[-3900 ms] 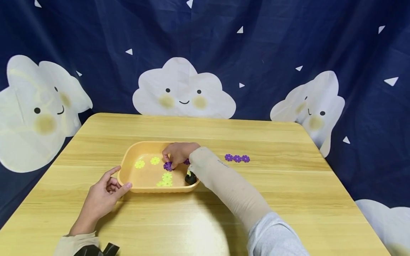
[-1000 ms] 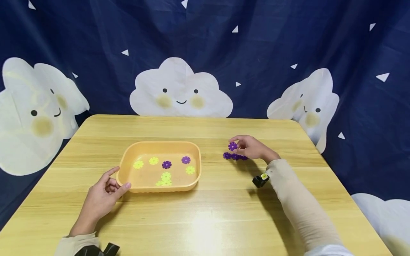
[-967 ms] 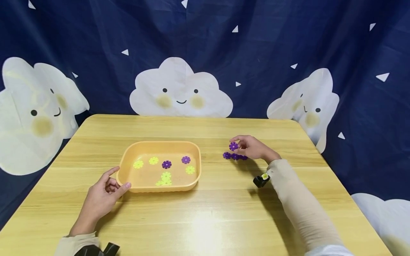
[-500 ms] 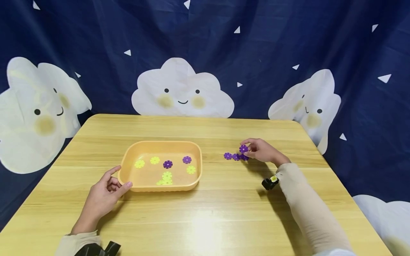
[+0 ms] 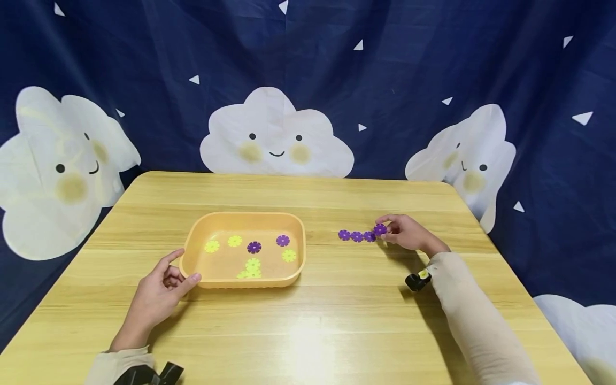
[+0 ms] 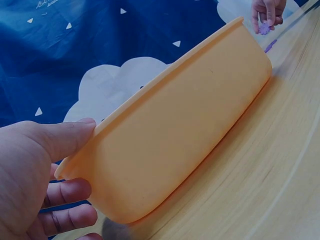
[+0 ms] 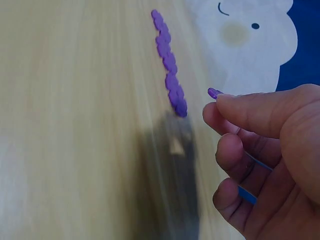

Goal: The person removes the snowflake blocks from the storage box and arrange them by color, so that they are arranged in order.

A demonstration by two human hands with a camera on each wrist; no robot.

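Note:
My left hand [image 5: 156, 297] grips the near left corner of an orange plastic tray [image 5: 250, 283]; the thumb lies on the rim [image 6: 92, 132], other fingers bent beside the wall. Between thumb and index finger, my right hand [image 5: 409, 232] pinches a purple snowflake disc [image 5: 379, 229], also seen as a purple edge [image 7: 214, 93] in the right wrist view. It is raised off the table, just beyond the right end of a row of three purple snowflake discs [image 5: 357, 236]. Inside the tray lie two purple discs [image 5: 254, 247] and several yellow snowflake discs [image 5: 252, 264].
The wooden table [image 5: 308, 331] bears the tray at centre left and the purple row to its right. A dark blue curtain [image 5: 385, 64] with cloud prints hangs behind the far edge. A black wrist device [image 5: 417, 280] hangs below my right wrist.
My right hand took a purple disc from the tray and carried it to the row. Over the last second it moved rightward along the row to its right end. My left hand stayed put.

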